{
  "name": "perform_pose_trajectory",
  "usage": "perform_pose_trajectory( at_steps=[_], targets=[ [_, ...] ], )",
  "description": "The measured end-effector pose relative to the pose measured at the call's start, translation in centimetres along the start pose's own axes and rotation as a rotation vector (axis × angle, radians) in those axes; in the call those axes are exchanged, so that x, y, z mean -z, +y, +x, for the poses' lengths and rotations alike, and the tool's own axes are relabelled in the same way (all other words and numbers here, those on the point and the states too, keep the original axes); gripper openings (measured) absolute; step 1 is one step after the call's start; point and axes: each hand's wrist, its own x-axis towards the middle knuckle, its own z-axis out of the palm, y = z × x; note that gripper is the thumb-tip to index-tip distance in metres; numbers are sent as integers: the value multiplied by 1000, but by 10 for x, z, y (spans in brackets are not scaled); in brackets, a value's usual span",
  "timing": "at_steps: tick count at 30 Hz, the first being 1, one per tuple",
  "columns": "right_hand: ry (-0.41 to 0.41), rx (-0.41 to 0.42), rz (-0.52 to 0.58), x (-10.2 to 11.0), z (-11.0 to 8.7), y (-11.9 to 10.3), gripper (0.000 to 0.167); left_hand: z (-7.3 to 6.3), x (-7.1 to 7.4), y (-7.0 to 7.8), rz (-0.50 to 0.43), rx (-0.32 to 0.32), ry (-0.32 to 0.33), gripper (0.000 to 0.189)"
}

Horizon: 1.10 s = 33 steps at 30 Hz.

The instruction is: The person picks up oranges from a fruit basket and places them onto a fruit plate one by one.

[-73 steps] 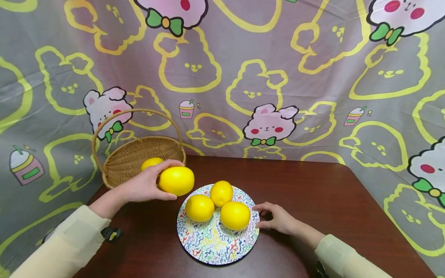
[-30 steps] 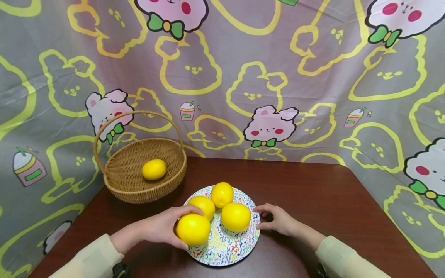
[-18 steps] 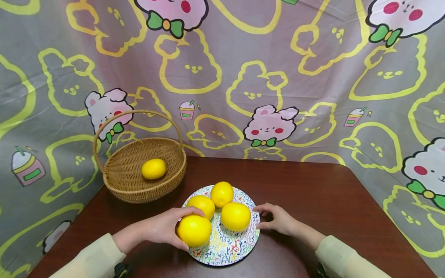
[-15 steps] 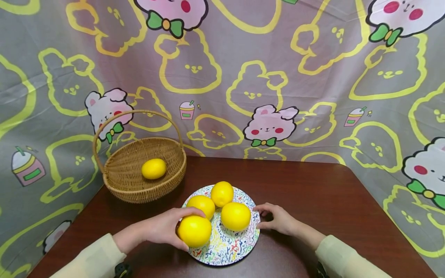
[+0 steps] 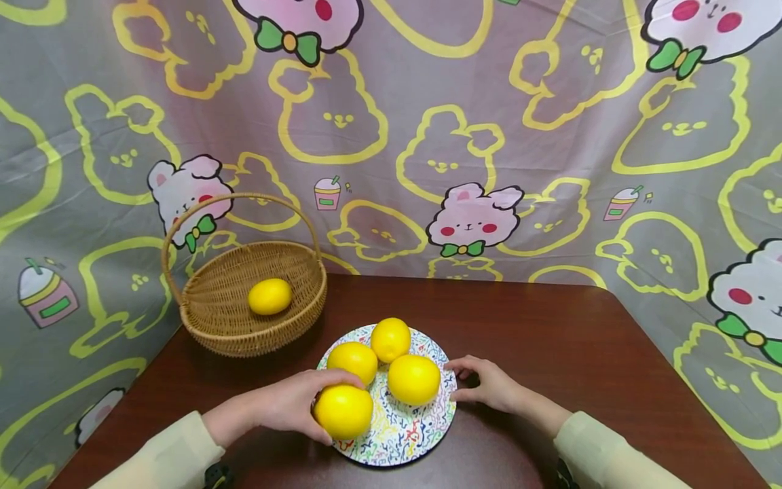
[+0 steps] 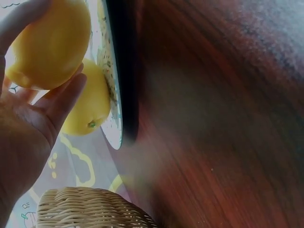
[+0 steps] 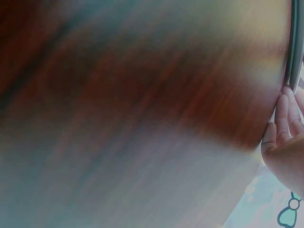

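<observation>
My left hand (image 5: 292,406) grips a lemon (image 5: 345,412) at the near left part of a round plate (image 5: 391,441) with a colourful squiggle pattern. In the left wrist view, fingers wrap round this lemon (image 6: 52,45); whether it touches the plate cannot be told. Three more lemons sit on the plate: one at the back (image 5: 390,340), a left lemon (image 5: 353,362) close behind the held one, and a right lemon (image 5: 414,380). At the plate's right rim is my right hand (image 5: 491,387), with fingertips and thumb spread along the edge, holding no lemon.
A wicker basket (image 5: 244,343) with a tall handle stands at the back left of the brown wooden table (image 5: 550,333). One lemon (image 5: 270,297) lies inside it. A patterned cloth (image 5: 366,88) hangs behind and at both sides.
My left hand has carried the lemon from in front of the basket rightward and nearer, to the plate's near left. Over the last half second it shifts only slightly. My right hand stays put.
</observation>
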Motion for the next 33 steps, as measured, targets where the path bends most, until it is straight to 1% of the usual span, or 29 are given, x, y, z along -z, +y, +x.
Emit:
perform_pose_trajectory(
  at_steps=[3, 7, 13, 20, 22, 24, 27, 30, 33],
  targets=[
    [1, -7, -2, 0, 1, 0, 50, 1, -1, 0, 20, 15, -11, 76],
    [0, -17, 2, 1, 1, 0, 50, 3, -1, 0, 19, 27, -23, 73],
    [3, -7, 1, 1, 1, -1, 50, 5, 0, 0, 12, 36, -33, 73],
    [-7, -20, 6, 2, 1, 0, 50, 3, -2, -5, -58, 39, -27, 72],
    [-12, -24, 10, 2, 1, 0, 50, 3, -3, -5, -64, 39, -22, 71],
    [-15, -26, 13, 2, 1, 0, 50, 2, -4, -6, -55, 28, -15, 72],
    [-16, -27, 17, 1, 0, 0, 50, 1, -4, -6, -16, 14, -2, 72],
    [-13, -26, 17, 1, 0, -1, 51, 1, -3, -4, 16, 8, 4, 73],
    [-11, -27, 17, 1, 0, -2, 51, 1, 0, -3, 29, -13, 8, 72]
  ],
)
